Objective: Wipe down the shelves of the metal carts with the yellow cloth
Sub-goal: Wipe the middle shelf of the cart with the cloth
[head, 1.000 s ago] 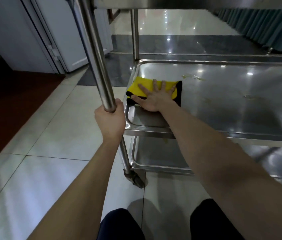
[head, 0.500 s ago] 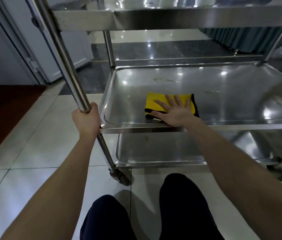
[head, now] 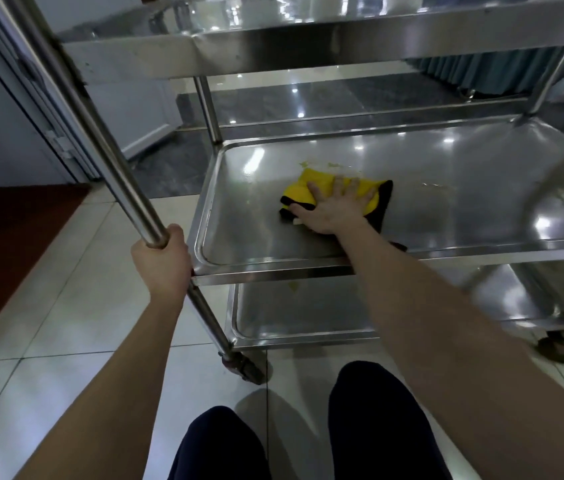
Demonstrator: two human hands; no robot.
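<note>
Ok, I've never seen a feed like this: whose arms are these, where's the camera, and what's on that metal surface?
No machine here: a person's two bare arms, filmed by one wide-angle camera worn on the head, looking forward and down. The left hand grips the cart's shiny upright steel post. The right hand lies flat, fingers spread, pressing a yellow cloth with black edging onto the stainless-steel middle shelf. Yellowish smears sit just beyond the cloth. Another shelf lies below, one above.

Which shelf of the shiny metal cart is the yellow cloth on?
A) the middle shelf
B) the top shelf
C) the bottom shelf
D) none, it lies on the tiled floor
A: the right hand presses the yellow cloth flat on the middle shelf, with one shelf above and one below.
</note>
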